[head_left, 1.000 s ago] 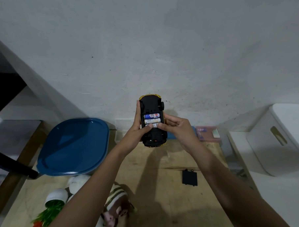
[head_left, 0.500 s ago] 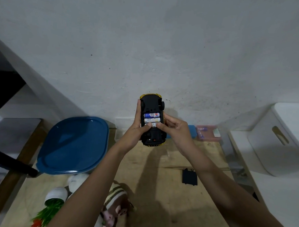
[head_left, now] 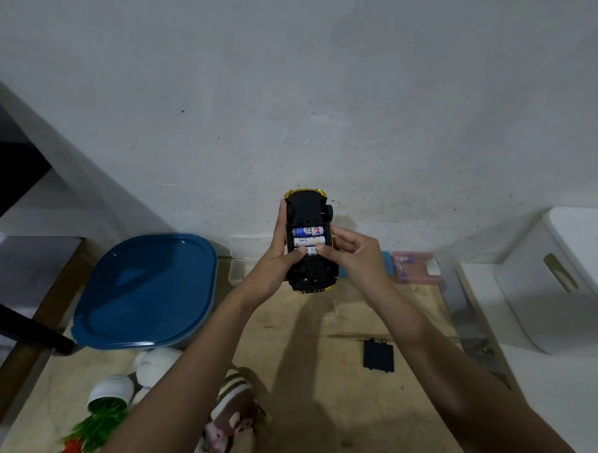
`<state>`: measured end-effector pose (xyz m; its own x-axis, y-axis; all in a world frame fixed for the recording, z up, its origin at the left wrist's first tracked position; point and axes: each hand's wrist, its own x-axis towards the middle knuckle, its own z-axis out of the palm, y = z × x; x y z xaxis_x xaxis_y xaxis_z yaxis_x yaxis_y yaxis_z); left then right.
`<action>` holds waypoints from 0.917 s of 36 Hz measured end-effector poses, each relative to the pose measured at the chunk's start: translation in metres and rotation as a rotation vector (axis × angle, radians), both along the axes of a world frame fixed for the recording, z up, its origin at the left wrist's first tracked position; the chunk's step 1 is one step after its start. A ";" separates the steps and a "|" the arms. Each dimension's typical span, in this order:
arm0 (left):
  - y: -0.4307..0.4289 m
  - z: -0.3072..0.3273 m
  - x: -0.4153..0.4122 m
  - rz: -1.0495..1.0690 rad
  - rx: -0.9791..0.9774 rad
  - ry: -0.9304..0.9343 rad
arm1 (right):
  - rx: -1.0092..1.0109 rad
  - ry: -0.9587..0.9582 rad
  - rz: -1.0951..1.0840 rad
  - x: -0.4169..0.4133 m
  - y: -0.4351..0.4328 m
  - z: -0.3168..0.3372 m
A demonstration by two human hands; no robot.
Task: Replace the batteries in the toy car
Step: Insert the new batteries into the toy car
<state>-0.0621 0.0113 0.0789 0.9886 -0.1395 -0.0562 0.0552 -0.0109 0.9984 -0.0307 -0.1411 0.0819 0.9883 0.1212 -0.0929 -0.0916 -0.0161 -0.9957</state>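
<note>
I hold a yellow toy car [head_left: 307, 206] upside down above the wooden table, its black underside facing me. The open battery bay shows three batteries [head_left: 308, 236] lying side by side. My left hand [head_left: 279, 256] grips the car's left side, thumb pressing on the nearest battery. My right hand [head_left: 353, 254] holds the right side, its fingertips on the same battery. The black battery cover [head_left: 378, 354] lies flat on the table to the lower right.
A blue-lidded container [head_left: 147, 291] sits at the left of the wooden table [head_left: 321, 381]. A tipped white pot with green leaves [head_left: 106, 401], a plush toy [head_left: 231, 411], a pink box [head_left: 415, 267] by the wall, and a white bin [head_left: 562, 275] at right.
Both hands keep the car in nearly the same spot. The thumb and fingertips have shifted slightly on the nearest battery.
</note>
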 end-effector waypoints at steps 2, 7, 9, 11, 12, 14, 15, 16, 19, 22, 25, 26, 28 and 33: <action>-0.002 0.000 0.001 0.022 -0.021 -0.012 | -0.005 -0.027 0.010 -0.001 0.000 0.001; -0.007 -0.003 -0.001 0.075 -0.022 -0.065 | 0.010 -0.038 0.013 -0.003 0.001 0.001; -0.009 -0.004 -0.002 0.104 -0.026 -0.068 | 0.003 -0.039 0.011 -0.004 0.000 -0.001; -0.010 -0.005 -0.004 0.128 -0.029 -0.080 | 0.001 -0.049 0.017 -0.005 -0.001 -0.002; -0.011 -0.005 -0.004 0.133 -0.025 -0.094 | 0.000 -0.055 0.023 -0.005 -0.001 -0.002; -0.013 -0.006 -0.004 0.135 -0.008 -0.112 | 0.006 -0.065 0.027 -0.007 -0.002 -0.003; -0.015 -0.006 -0.004 0.135 -0.002 -0.109 | 0.011 -0.065 0.025 -0.007 -0.002 -0.004; -0.016 -0.008 -0.005 0.134 -0.003 -0.102 | 0.008 -0.066 0.021 -0.008 -0.003 -0.006; -0.022 -0.016 -0.007 0.128 -0.037 -0.059 | -0.059 -0.081 0.012 -0.011 -0.009 -0.014; -0.030 -0.026 -0.012 0.097 -0.071 -0.015 | -0.178 -0.090 0.034 -0.016 -0.022 -0.026; -0.037 -0.035 -0.016 0.069 -0.082 0.039 | -0.261 -0.044 0.026 -0.023 -0.043 -0.040; -0.039 -0.038 -0.018 0.064 -0.083 0.054 | -0.290 -0.024 0.008 -0.025 -0.052 -0.045; -0.040 -0.045 -0.021 0.059 -0.079 0.081 | -0.371 -0.003 -0.025 -0.031 -0.070 -0.057; -0.040 -0.058 -0.021 0.084 -0.060 0.130 | -0.564 0.110 -0.079 -0.049 -0.106 -0.094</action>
